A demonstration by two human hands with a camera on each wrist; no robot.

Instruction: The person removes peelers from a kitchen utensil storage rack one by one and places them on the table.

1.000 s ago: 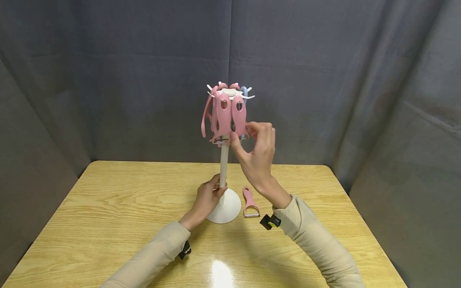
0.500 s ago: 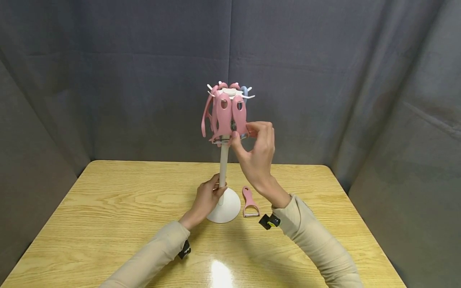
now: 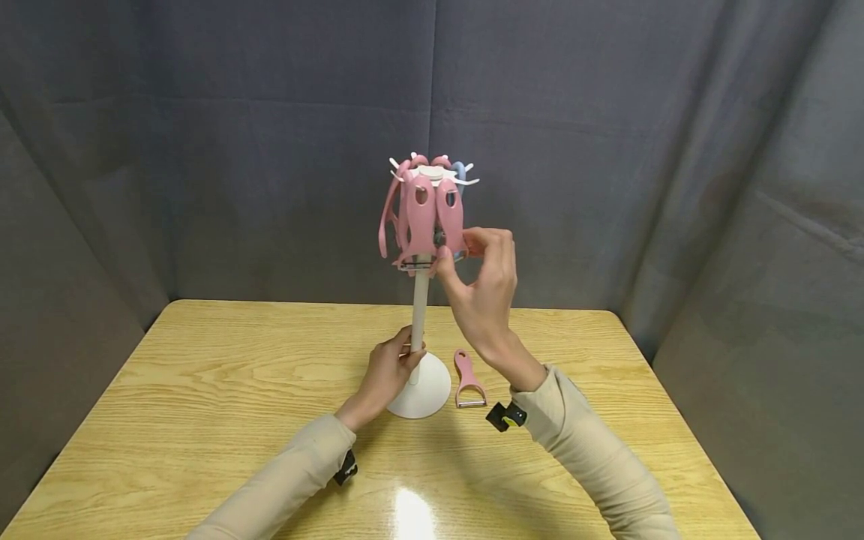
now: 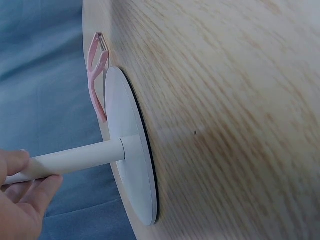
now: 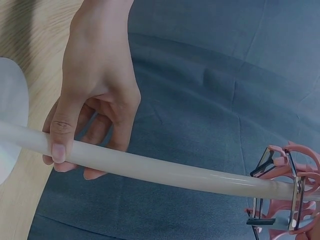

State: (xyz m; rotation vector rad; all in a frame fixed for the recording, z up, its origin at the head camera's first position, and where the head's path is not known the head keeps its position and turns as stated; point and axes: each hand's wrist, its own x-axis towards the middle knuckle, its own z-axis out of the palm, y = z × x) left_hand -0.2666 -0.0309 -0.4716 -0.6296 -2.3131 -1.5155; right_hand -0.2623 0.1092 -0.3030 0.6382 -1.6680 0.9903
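One loose pink peeler [image 3: 466, 371] lies on table [image 3: 202, 390] just right of white base [image 3: 432, 394], right-arm side; long axis runs near to far, blade nearer. Left hand [image 3: 386, 369] grips upright pole [image 3: 420, 300]; raised right hand [image 3: 484, 289] pinches hanging peeler [image 3: 451, 217] low.

Pink peelers [image 3: 421, 221] hang from an upright stand [image 3: 420, 300].

I'm facing grey curtains [image 3: 283, 202], hanging on three sides.
The yellowish wood-grain table [image 3: 202, 390] is reflecting white light [image 3: 415, 514].
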